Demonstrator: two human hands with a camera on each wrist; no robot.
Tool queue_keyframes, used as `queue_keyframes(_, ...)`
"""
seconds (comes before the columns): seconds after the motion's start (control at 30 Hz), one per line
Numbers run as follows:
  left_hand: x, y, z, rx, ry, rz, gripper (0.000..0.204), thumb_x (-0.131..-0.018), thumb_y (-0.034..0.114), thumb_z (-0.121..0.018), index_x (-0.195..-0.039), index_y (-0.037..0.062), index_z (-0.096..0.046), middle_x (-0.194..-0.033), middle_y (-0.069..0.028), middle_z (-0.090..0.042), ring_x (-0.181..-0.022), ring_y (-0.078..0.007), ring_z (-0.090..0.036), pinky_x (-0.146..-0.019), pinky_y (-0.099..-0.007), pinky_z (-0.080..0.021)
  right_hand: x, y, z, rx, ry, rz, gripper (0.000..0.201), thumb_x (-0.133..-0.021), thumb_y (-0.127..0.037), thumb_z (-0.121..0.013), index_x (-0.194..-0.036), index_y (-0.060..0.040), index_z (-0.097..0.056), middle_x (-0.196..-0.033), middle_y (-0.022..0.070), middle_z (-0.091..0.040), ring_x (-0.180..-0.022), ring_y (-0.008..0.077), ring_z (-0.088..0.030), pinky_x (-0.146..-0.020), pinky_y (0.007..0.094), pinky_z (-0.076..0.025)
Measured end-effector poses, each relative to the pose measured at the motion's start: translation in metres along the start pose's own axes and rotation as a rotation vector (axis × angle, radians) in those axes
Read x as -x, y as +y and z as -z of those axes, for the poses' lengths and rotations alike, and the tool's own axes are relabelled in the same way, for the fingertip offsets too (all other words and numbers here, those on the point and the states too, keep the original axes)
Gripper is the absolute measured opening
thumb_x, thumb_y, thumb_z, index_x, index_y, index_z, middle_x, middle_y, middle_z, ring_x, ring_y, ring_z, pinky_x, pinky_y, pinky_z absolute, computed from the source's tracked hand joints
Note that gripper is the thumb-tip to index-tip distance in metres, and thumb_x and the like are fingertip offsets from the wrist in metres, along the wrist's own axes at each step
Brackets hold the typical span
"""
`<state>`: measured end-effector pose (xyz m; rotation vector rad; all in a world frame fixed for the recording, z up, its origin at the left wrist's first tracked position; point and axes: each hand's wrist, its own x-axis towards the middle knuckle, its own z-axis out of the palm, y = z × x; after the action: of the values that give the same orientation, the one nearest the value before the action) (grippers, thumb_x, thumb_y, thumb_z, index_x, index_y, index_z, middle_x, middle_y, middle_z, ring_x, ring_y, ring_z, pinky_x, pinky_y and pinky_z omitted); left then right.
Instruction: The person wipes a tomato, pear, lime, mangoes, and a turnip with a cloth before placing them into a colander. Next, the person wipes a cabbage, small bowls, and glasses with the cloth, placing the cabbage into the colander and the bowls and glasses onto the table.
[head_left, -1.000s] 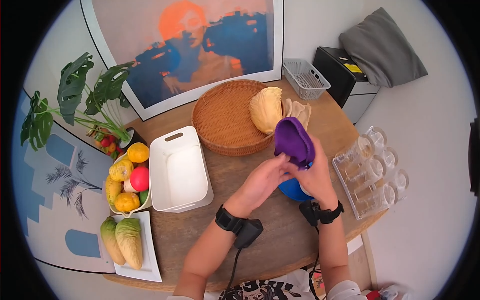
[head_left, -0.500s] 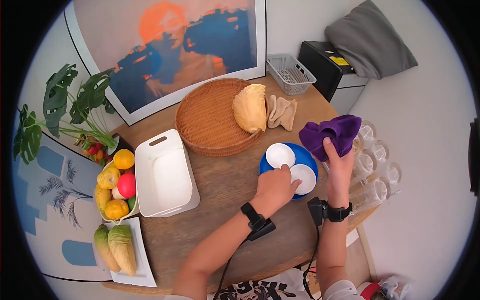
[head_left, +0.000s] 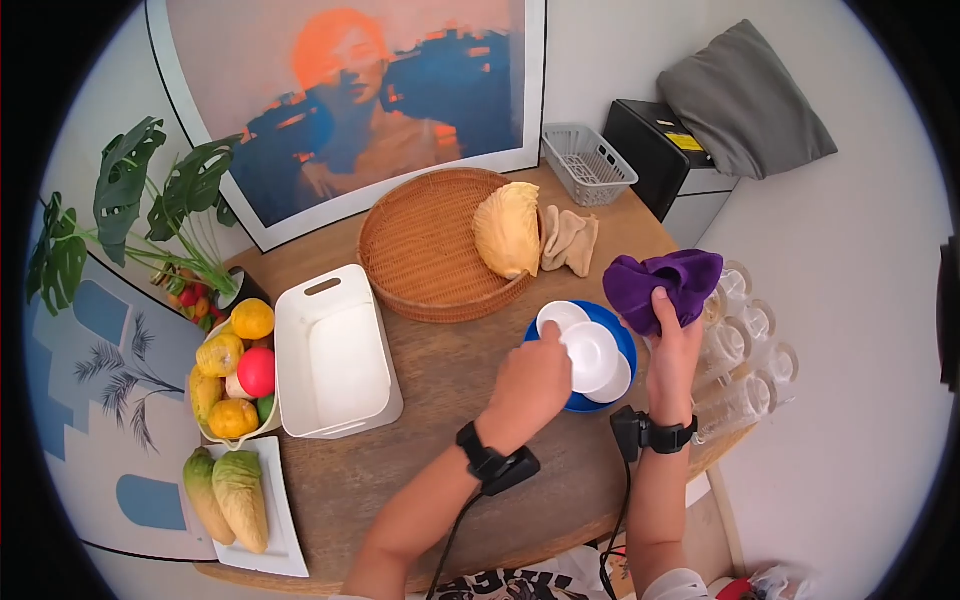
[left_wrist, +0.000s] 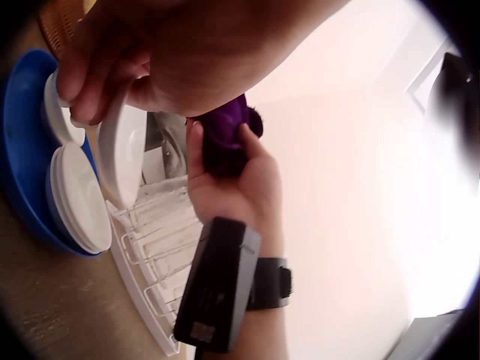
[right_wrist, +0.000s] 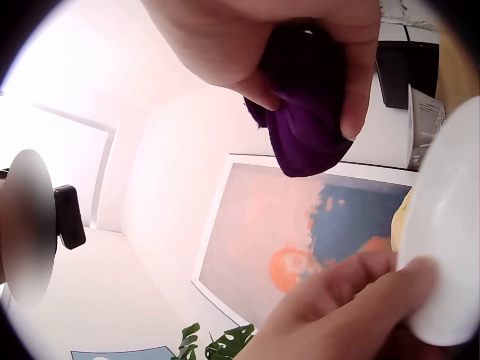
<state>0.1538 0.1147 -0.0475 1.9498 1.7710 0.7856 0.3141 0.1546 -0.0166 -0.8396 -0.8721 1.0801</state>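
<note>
Pinched at its rim by my left hand (head_left: 532, 388), a small white dish (head_left: 592, 357) is raised above a blue plate (head_left: 627, 342). Other white dishes (head_left: 562, 318) lie on that plate, and in the left wrist view several look stacked (left_wrist: 81, 199). My right hand (head_left: 668, 365) holds a bunched purple cloth (head_left: 660, 285) up, thumb against its front. The right wrist view shows the cloth (right_wrist: 307, 127) between fingers and thumb, with the raised dish (right_wrist: 446, 232) at the right edge.
Glass mugs on a rack (head_left: 728, 345) stand at the right, close to my right hand. Behind are a wicker tray (head_left: 420, 245), beige cloth (head_left: 570, 242) and grey basket (head_left: 588, 165). A white bin (head_left: 338, 360), fruit bowl (head_left: 235, 375) and plate of vegetables (head_left: 285, 510) occupy the left.
My left hand left the purple cloth, reached the dishes on the blue plate and lifted one. The right hand moved rightward with the cloth, uncovering the plate.
</note>
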Motion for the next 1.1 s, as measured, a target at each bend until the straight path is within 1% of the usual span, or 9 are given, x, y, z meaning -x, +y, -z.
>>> queue_keyframes(0.13, 0.017, -0.025, 0.040, 0.448, 0.158, 0.049, 0.019, -0.094, 0.014, -0.054, -0.106, -0.0007, -0.054, -0.080, -0.0246, -0.067, -0.064, -0.0370, -0.067, -0.058, -0.0446, -0.051, 0.002, 0.021, -0.020, 0.028, -0.015, 0.032, 0.033, -0.091, -0.009, -0.065, -0.121, 0.0000, -0.054, -0.111, 0.0068, -0.063, -0.099, 0.0162, -0.061, -0.086, 0.0300, -0.050)
queue_keyframes(0.2, 0.023, -0.027, 0.071, 0.631, 0.143, 0.203, 0.020, -0.097, 0.010, -0.052, -0.109, -0.0051, -0.054, -0.084, -0.0145, -0.070, -0.059, -0.0144, -0.066, -0.053, -0.0265, -0.052, 0.013, 0.026, -0.044, 0.135, -0.148, 0.148, 0.037, -0.089, -0.009, -0.066, -0.123, 0.0007, -0.054, -0.114, 0.0067, -0.062, -0.105, 0.0150, -0.058, -0.094, 0.0290, -0.044)
queue_keyframes(0.33, 0.028, -0.062, 0.091, 0.513, 0.191, 0.277, 0.019, -0.097, 0.009, -0.049, -0.108, -0.0052, -0.055, -0.077, -0.0117, -0.067, -0.055, -0.0145, -0.065, -0.050, -0.0264, -0.052, 0.039, 0.034, -0.088, 0.230, -0.332, 0.378, 0.046, -0.085, 0.003, -0.064, -0.128, 0.0021, -0.048, -0.118, 0.0082, -0.060, -0.107, 0.0174, -0.059, -0.095, 0.0299, -0.044)
queue_keyframes(0.37, 0.031, -0.063, 0.096, 0.529, 0.225, 0.301, 0.019, -0.094, 0.008, -0.050, -0.106, -0.0057, -0.054, -0.068, -0.0189, -0.066, -0.054, -0.0241, -0.068, -0.054, -0.0342, -0.052, 0.044, 0.037, -0.090, 0.292, -0.425, 0.432, 0.050, -0.084, 0.003, -0.066, -0.130, 0.0013, -0.047, -0.121, 0.0092, -0.059, -0.111, 0.0181, -0.057, -0.099, 0.0318, -0.043)
queue_keyframes(0.53, 0.042, -0.079, 0.119, 0.782, 0.193, 0.368, 0.028, -0.094, 0.011, -0.056, -0.114, -0.0028, -0.043, -0.084, -0.0215, -0.067, -0.066, -0.0260, -0.071, -0.061, -0.0362, -0.055, 0.050, 0.039, -0.119, 0.595, -0.738, 0.803, 0.057, -0.061, 0.002, -0.069, -0.117, 0.0007, -0.058, -0.114, 0.0200, -0.059, -0.103, 0.0397, -0.058, -0.092, 0.0456, -0.045)
queue_keyframes(0.6, 0.051, -0.087, 0.120, 0.431, 0.383, 0.011, 0.033, -0.090, 0.012, -0.062, -0.113, -0.0017, -0.044, -0.091, -0.0231, -0.067, -0.084, -0.0324, -0.071, -0.070, -0.0402, -0.055, 0.055, 0.039, -0.127, 0.684, -0.795, 0.821, 0.053, -0.059, 0.001, -0.071, -0.111, -0.0021, -0.062, -0.112, 0.0177, -0.060, -0.101, 0.0390, -0.058, -0.090, 0.0457, -0.044)
queue_keyframes(0.63, 0.055, -0.085, 0.122, 0.434, 0.371, 0.039, 0.043, -0.086, 0.009, -0.066, -0.121, -0.0021, -0.043, -0.096, -0.0263, -0.066, -0.097, -0.0407, -0.066, -0.077, -0.0445, -0.053, 0.058, 0.039, -0.130, 0.711, -0.770, 0.818, 0.051, -0.059, 0.000, -0.073, -0.109, -0.0038, -0.063, -0.111, 0.0165, -0.060, -0.099, 0.0377, -0.058, -0.087, 0.0449, -0.046)
queue_keyframes(0.77, 0.059, -0.081, 0.115, 0.332, 0.384, -0.056, 0.062, -0.084, 0.004, -0.062, -0.139, 0.0000, -0.034, -0.098, -0.0305, -0.064, -0.093, -0.0473, -0.062, -0.077, -0.0477, -0.052, 0.053, 0.048, -0.133, 0.696, -0.780, 0.796, 0.047, -0.062, -0.002, -0.076, -0.107, -0.0030, -0.061, -0.110, 0.0169, -0.058, -0.099, 0.0365, -0.059, -0.084, 0.0433, -0.048)
queue_keyframes(1.1, 0.058, -0.059, 0.127, 0.720, 0.311, 0.200, 0.045, -0.093, 0.002, -0.050, -0.137, -0.0001, -0.040, -0.094, -0.0264, -0.067, -0.080, -0.0452, -0.066, -0.072, -0.0481, -0.052, 0.053, 0.052, -0.134, 0.686, -0.475, 0.888, 0.050, -0.065, -0.001, -0.077, -0.110, -0.0015, -0.054, -0.112, 0.0213, -0.054, -0.098, 0.0382, -0.058, -0.081, 0.0425, -0.050)
